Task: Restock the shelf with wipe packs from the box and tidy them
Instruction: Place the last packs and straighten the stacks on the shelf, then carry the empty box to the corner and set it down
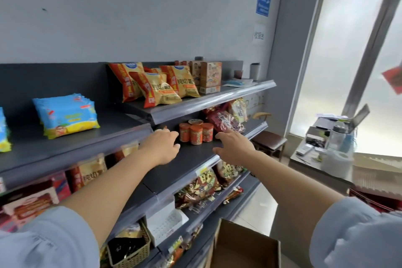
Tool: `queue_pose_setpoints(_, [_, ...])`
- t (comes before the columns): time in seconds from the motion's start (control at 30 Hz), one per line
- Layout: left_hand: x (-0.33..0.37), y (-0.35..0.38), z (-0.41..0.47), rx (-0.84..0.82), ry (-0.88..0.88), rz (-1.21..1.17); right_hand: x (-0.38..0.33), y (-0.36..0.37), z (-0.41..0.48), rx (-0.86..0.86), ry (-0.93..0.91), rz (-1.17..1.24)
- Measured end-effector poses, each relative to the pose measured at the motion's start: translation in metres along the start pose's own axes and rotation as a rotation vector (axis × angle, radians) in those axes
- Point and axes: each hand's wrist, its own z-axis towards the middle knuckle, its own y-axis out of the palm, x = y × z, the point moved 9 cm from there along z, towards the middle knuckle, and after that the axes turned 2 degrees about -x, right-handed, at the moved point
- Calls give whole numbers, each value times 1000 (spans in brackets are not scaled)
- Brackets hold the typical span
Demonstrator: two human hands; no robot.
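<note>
While the left hand and right hand hover on either side of the red cans, loose-fingered and empty, the wipe packs sit stacked well left of the cans. Likely between 2 loads; next comes reaching into the box below the cans.

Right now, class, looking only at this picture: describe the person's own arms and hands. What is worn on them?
Both arms wear loose, pale blue-grey fabric sleeves. The left sleeve and right sleeve are bunched up near the elbows, leaving the forearms bare. The left hand and right hand are bare too: no gloves, watch or bracelet show.
</note>
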Motion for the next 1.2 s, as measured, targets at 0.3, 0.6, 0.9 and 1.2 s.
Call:
queue_pose_setpoints(0.3, [75, 81, 16, -115, 46, 55, 94, 55, -28, -88, 85, 16])
queue_pose_setpoints(0.6, [110, 178, 40, -241, 98, 52, 167, 138, -40, -218, 192, 80])
queue_pose_setpoints(0.9, [112, 298, 63, -391, 117, 46, 226, 234, -39, -344, 313, 67])
queue_pose_setpoints(1.2, [103, 425, 35, -524, 38, 68, 267, 355, -49, -471, 344, 66])
